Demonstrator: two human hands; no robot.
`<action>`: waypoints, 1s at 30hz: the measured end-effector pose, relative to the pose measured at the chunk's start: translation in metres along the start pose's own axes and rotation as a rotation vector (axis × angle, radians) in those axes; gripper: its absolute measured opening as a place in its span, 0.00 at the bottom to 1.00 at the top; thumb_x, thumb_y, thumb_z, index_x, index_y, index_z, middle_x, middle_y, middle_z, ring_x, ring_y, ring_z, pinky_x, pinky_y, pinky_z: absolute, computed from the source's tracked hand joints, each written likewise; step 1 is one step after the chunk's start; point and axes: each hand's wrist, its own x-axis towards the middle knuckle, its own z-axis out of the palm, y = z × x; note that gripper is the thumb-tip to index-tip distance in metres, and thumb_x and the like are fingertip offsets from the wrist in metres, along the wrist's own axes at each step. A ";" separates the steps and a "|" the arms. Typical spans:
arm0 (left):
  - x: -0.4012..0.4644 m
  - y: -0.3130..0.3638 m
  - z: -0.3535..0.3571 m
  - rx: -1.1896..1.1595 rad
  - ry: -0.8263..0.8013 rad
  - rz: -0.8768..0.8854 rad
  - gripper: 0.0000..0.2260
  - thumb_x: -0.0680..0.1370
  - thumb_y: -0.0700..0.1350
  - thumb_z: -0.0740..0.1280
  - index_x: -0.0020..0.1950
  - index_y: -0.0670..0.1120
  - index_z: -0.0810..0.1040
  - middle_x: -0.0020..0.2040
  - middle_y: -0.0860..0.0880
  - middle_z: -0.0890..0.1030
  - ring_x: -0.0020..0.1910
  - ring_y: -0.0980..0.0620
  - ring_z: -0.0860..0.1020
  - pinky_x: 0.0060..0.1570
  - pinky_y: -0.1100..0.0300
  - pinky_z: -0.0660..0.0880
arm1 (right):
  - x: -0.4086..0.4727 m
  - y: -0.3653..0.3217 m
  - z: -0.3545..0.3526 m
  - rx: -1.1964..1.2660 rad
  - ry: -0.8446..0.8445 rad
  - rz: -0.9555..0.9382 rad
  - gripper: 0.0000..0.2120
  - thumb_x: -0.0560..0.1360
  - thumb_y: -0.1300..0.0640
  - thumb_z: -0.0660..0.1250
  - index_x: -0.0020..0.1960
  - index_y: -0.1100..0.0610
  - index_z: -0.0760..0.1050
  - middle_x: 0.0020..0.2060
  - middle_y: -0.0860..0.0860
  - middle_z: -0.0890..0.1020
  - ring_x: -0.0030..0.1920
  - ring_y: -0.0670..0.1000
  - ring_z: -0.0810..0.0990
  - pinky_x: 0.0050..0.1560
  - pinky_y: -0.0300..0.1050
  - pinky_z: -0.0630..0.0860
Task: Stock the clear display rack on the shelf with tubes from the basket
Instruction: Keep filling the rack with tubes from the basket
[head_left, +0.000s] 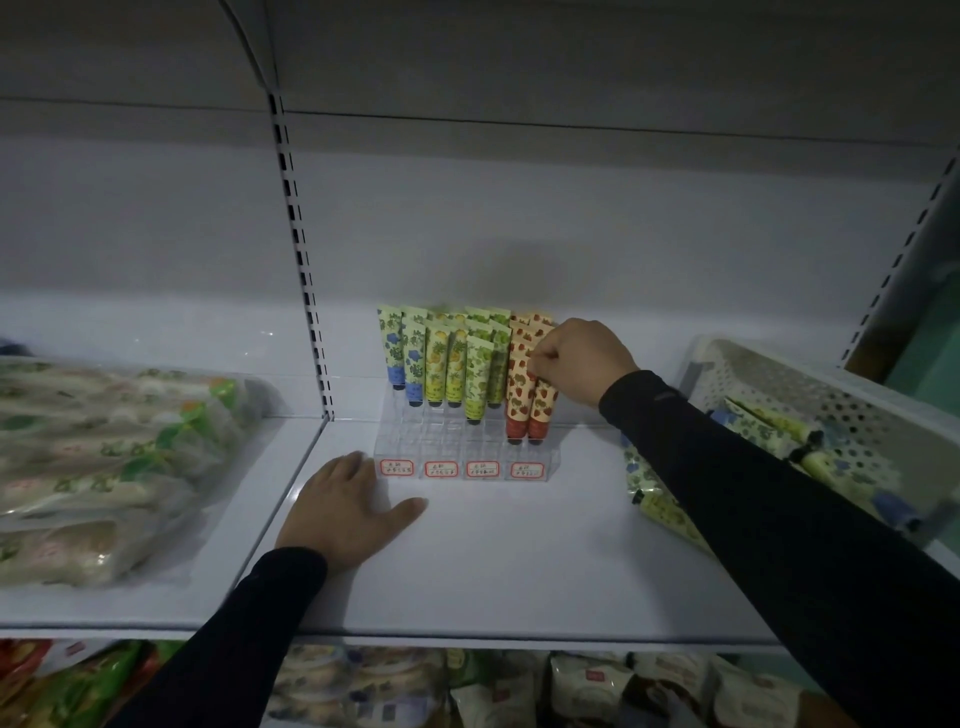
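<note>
We see the clear display rack (464, 457) on the white shelf (519, 561), set toward the back wall, roughly mid-shelf, four price labels across its front. Rack holds tubes standing cap-down in stepped rows: blue-flower tubes (402, 358) at the left end, yellow pineapple tubes (445, 366) next, green tubes (480, 374), then red strawberry tubes (519, 395) at the right end. Our right hand (576, 361) is closed, fingers pinched on the top of the front-right strawberry tube (542, 410), which sits upright in the rack's right column. Our left hand (343, 512) lies flat and open on the shelf, palm down, holding nothing, fingertips just beside the rack's front-left corner. White perforated basket (810, 384) sits at the right edge of the shelf, with more tubes lying inside it (769, 426); a few lie by its near-left corner, partly hidden behind our right sleeve. Bagged goods (104, 467) are stacked on the neighbouring shelf bay to the left. Lighting is dim.
</note>
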 end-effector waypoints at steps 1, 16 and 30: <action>0.000 0.000 0.000 0.004 0.000 0.002 0.29 0.71 0.74 0.57 0.59 0.53 0.75 0.55 0.54 0.76 0.61 0.51 0.72 0.64 0.56 0.68 | 0.001 -0.001 0.000 -0.002 -0.001 -0.001 0.15 0.77 0.57 0.65 0.34 0.58 0.81 0.36 0.51 0.82 0.38 0.52 0.79 0.40 0.43 0.73; 0.000 -0.001 -0.001 0.020 -0.025 -0.016 0.34 0.69 0.77 0.53 0.62 0.54 0.74 0.57 0.55 0.76 0.62 0.52 0.72 0.65 0.57 0.67 | -0.004 -0.002 0.004 -0.010 0.071 -0.007 0.14 0.76 0.55 0.66 0.38 0.64 0.80 0.37 0.58 0.84 0.38 0.57 0.81 0.38 0.46 0.75; -0.016 0.021 -0.030 -0.142 0.094 -0.122 0.32 0.67 0.70 0.60 0.58 0.47 0.80 0.57 0.46 0.81 0.59 0.45 0.77 0.57 0.56 0.71 | -0.058 0.031 -0.029 0.141 0.392 -0.034 0.14 0.78 0.46 0.65 0.48 0.55 0.84 0.42 0.50 0.84 0.43 0.49 0.79 0.44 0.38 0.69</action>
